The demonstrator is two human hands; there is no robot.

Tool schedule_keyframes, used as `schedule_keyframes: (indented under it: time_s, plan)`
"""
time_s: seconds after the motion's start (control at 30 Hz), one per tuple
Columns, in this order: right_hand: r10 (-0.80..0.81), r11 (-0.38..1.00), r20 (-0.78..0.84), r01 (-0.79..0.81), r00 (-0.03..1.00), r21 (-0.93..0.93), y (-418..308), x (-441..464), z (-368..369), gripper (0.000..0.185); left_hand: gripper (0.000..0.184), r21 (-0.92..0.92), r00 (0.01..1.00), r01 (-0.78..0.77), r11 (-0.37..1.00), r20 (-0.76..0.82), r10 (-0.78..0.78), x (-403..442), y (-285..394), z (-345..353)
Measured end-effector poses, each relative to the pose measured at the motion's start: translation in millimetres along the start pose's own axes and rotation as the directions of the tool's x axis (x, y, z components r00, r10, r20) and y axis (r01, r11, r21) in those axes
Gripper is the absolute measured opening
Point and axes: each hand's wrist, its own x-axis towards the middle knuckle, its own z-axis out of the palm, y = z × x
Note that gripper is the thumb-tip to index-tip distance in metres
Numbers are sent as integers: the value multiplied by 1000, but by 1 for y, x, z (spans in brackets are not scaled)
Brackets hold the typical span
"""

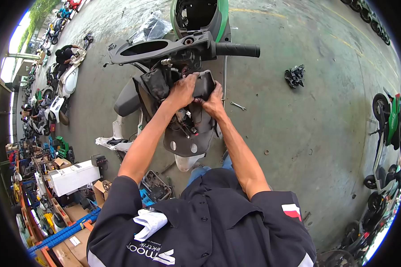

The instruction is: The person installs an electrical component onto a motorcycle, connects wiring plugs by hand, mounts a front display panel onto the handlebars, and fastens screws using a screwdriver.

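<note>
In front of me stands a partly stripped scooter, with its dark handlebar cover (pixel 160 52) and black rubber grip (pixel 237 50) at the top. Below the handlebar, a black plastic part (pixel 204 85) sits between my hands. My left hand (pixel 182 91) presses its fingers on the left side of that part. On the right side, my right hand (pixel 213 100) closes round the edge, thumb on the near side. Exposed wiring (pixel 186 123) shows just under my hands. A black pouch-like piece (pixel 155 84) lies left of my left hand. My fingertips are partly hidden.
A wrench (pixel 238 106) and a crumpled black bag (pixel 294 76) lie on the floor to the right. Clear plastic wrap (pixel 152 27) is beyond the handlebar. Boxes, a white case (pixel 74 178) and racks crowd the left; parked scooters line the right. Another person (pixel 64 55) works at far left.
</note>
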Motion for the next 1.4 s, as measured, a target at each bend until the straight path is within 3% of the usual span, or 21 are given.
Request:
schedule_keyframes:
  time_s: [0.2,0.27,0.43,0.6,0.73,0.87,0.97,1.17,1.2,1.27,1.33,1.4]
  plan:
    - [12,991,-82,-23,997,-132,-11,-13,9,107,98,-20,996,-80,997,46,81,2,1,-7]
    - [34,987,-86,-47,996,-156,-15,-16,12,106,97,70,999,-24,997,36,21,-1,4,-2]
    - [55,971,-144,-86,988,-222,-19,-13,19,103,85,32,988,-79,996,-132,82,-2,1,5]
    - [73,949,-189,-126,979,-289,-22,-17,24,104,76,65,986,-66,996,-150,76,-1,2,11]
    - [95,946,-202,-152,975,-288,-22,-17,27,107,71,59,997,2,998,-73,3,1,9,7]
    - [87,948,-220,-148,972,-282,-25,-19,25,110,72,115,984,-51,992,-165,69,1,8,9]
    - [69,954,-221,-129,973,-269,-21,-20,24,107,79,65,997,56,996,-57,-52,1,10,9]
    - [95,971,-134,-121,987,-208,-17,-14,13,108,92,7,1000,-24,1000,-17,24,3,0,6]
    - [77,972,-125,-103,989,-209,-8,-14,10,108,92,12,999,-14,1000,-32,14,2,-3,4]
    - [-137,986,-57,131,989,-103,8,-11,2,111,99,80,992,-122,989,34,120,2,-9,4]
    - [-135,989,-48,132,990,-68,1,-10,0,111,104,53,993,-109,993,42,107,4,-7,0]
    - [-3,999,-111,-3,994,-49,-8,-10,9,109,103,-15,993,-97,995,67,98,2,-7,-1]
